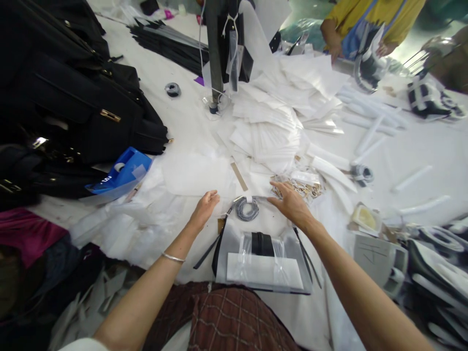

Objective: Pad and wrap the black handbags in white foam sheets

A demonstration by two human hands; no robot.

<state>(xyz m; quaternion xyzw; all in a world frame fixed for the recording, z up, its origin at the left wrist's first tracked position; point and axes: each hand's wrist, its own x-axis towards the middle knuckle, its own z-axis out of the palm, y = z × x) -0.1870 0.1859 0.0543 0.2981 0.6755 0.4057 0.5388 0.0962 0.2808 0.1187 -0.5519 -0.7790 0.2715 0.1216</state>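
On the table in front of me lies a grey and black bag [261, 270], with a white rectangle on its front and clear film over its middle. At its top edge rests a grey coiled ring [247, 209], with a small white tag on it. My left hand [205, 209] hovers left of the ring, fingers loosely extended and nothing visible in them. To the right of the ring, my right hand [292, 202] has thumb and fingers apart. Its thumb tip is close to a thin grey strap; contact cannot be made out.
Black bags [91, 112] with gold clasps pile up at the left, beside a blue tape dispenser [124, 168]. A stack of white sheets [270, 126] lies ahead, near a dark upright post [214, 53]. Across the table a person in yellow [369, 24] handles a bag.
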